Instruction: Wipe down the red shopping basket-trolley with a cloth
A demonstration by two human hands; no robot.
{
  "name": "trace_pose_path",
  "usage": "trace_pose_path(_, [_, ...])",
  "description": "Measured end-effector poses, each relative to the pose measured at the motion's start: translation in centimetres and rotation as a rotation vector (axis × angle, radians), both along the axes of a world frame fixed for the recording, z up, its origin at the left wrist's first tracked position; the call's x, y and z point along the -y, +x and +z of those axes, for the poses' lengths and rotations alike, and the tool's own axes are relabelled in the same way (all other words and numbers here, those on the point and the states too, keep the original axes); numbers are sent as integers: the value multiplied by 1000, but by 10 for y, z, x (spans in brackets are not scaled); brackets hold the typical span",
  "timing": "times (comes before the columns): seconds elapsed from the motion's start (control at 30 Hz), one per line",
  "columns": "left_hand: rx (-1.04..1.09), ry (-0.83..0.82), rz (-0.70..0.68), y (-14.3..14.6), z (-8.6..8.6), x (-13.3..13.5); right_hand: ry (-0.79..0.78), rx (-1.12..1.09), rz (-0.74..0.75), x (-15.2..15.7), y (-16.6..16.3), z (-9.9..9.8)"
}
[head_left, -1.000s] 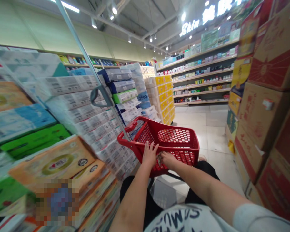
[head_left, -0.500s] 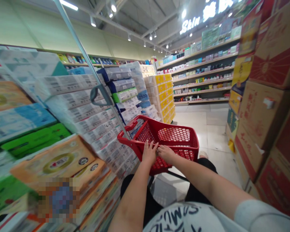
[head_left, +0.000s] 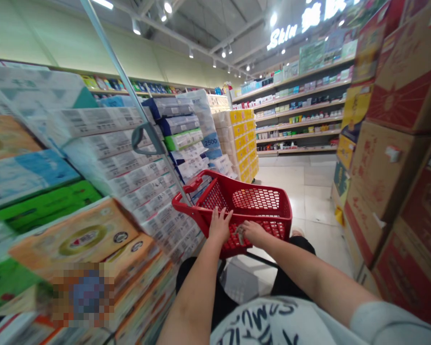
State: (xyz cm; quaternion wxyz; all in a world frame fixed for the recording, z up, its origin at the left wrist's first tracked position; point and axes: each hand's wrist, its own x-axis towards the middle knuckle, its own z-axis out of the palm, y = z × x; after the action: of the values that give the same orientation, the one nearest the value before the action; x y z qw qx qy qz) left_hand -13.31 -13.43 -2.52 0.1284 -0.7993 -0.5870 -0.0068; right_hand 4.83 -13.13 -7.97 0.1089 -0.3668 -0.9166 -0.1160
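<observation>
A red plastic shopping basket (head_left: 269, 203) stands low in front of me in a shop aisle, with nothing visible inside. My left hand (head_left: 219, 226) lies over its near rim, fingers hooked over the edge. My right hand (head_left: 253, 233) sits just to the right on the same rim, fingers curled; something small and grey shows at its fingertips, too blurred to name. The basket's metal pull rod (head_left: 129, 91) rises up and left, with a grey grip (head_left: 143, 139) on it.
Stacked tissue and paper packs (head_left: 93, 191) crowd the left side right up to the basket. Tall stacks of brown and red cartons (head_left: 398, 143) line the right. A tiled floor (head_left: 308, 191) runs ahead to shelves of bottles (head_left: 301, 115). Yellow boxes (head_left: 246, 143) stand mid-aisle.
Both hands stay on the basket's near rim. The basket and hands have shifted slightly left and up in view; the right hand has dropped a little since half a second ago.
</observation>
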Motion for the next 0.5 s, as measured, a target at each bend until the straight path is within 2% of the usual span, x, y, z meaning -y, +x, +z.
trace_pose_path(0.27, [15, 11, 7, 0, 0, -3, 39, -138, 19, 4, 12, 13])
trace_pose_path(0.4, [1, 34, 1, -2, -1, -2, -21, -87, -8, 5, 19, 8])
trace_pose_path(0.5, [-13, 63, -1, -2, -5, 0, 29, -159, -1, 5, 24, 5])
